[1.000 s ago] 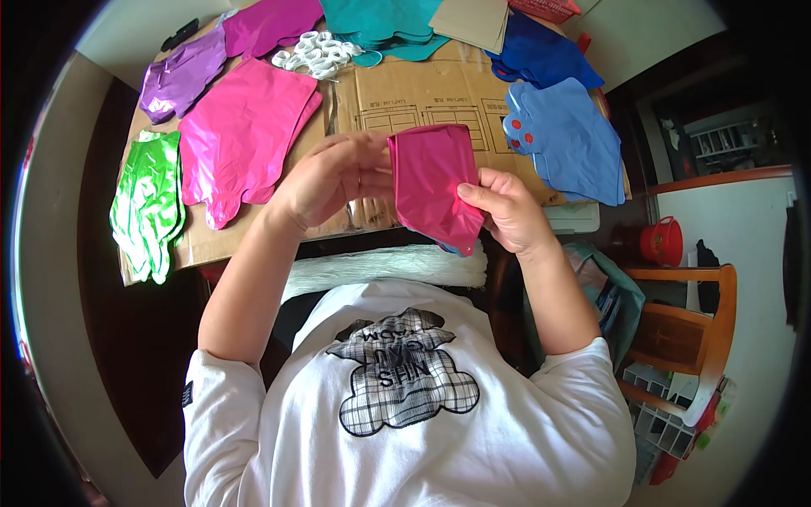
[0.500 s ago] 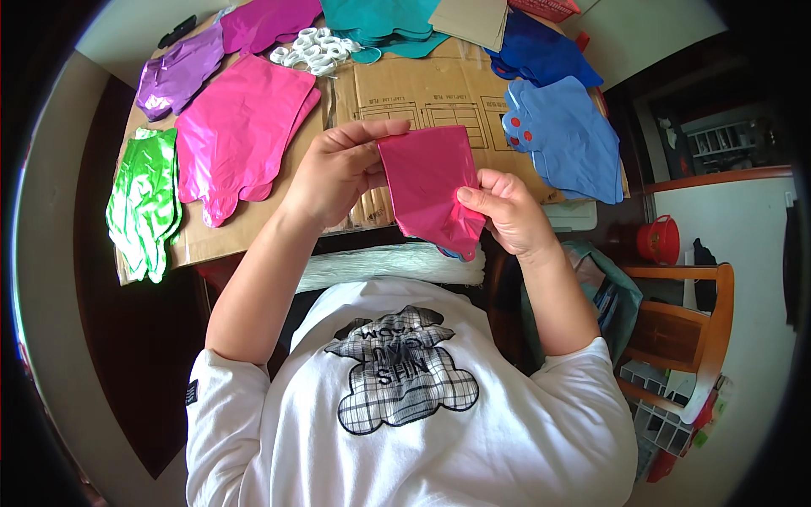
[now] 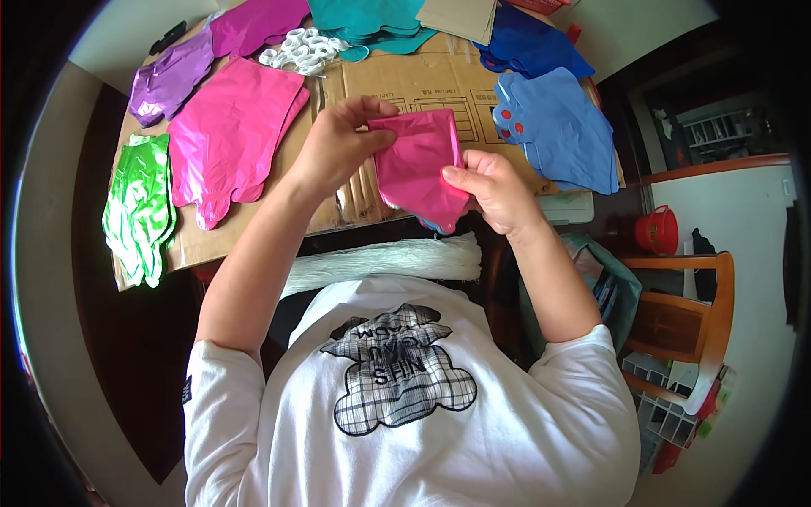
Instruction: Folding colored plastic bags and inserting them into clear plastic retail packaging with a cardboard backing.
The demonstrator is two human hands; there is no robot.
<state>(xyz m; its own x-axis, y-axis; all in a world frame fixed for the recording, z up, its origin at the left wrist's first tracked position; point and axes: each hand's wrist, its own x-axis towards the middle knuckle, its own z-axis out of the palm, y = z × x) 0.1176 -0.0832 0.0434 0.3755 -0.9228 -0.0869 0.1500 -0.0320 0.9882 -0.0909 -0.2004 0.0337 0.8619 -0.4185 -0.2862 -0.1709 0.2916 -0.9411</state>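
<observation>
A folded pink foil balloon (image 3: pixel 416 160) is held up in front of me, above the near edge of the cardboard. My left hand (image 3: pixel 342 148) pinches its upper left corner between thumb and fingers. My right hand (image 3: pixel 498 193) grips its right edge, thumb on the near face and fingers behind. The balloon looks doubled over into a rough square, its lower end tapering and creased. A small bluish bit shows beneath that lower tip; I cannot tell what it is.
Flat foil balloons lie around the cardboard (image 3: pixel 351 80): pink (image 3: pixel 232 139), green (image 3: pixel 139 207), purple (image 3: pixel 173 76), teal (image 3: pixel 372 21), dark blue (image 3: pixel 532 42) and light blue (image 3: pixel 566 127). White string bundles (image 3: pixel 304 51) sit far left. A white strand bundle (image 3: pixel 384 260) lies before me; a wooden chair (image 3: pixel 676 329) stands right.
Both hands have moved slightly up and left with the pink balloon. My left thumb now lies over its near face, and its upper edge looks more creased.
</observation>
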